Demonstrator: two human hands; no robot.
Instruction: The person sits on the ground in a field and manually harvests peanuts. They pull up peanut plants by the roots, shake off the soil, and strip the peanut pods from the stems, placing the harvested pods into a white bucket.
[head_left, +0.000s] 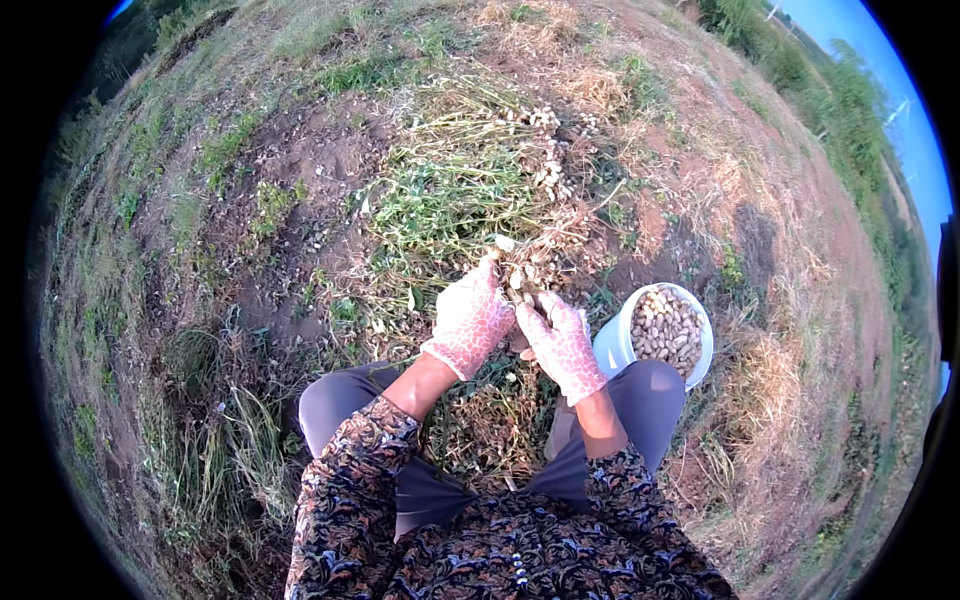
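Observation:
My left hand (471, 319), in a pink-and-white patterned glove, grips a pulled peanut plant near its root end. Pale peanut pods (536, 271) hang in a cluster from the roots just ahead of my fingers. My right hand (561, 341), gloved alike, has its thumb and fingers closed around pods at the near side of that cluster; the exact pods are partly hidden. Green peanut vines (457, 199) lie heaped beyond my hands, with more pods (551, 169) along their right side. A white plastic bucket (611, 343) holding many picked peanuts (666, 330) stands beside my right knee.
Stripped vines (217, 442) lie piled at my left. Leaf litter and stems (487, 435) cover the soil between my legs. Dry straw (761, 382) lies right of the bucket. Bare soil (315, 161) with weeds stretches left of the heap; trees (855, 112) border the field.

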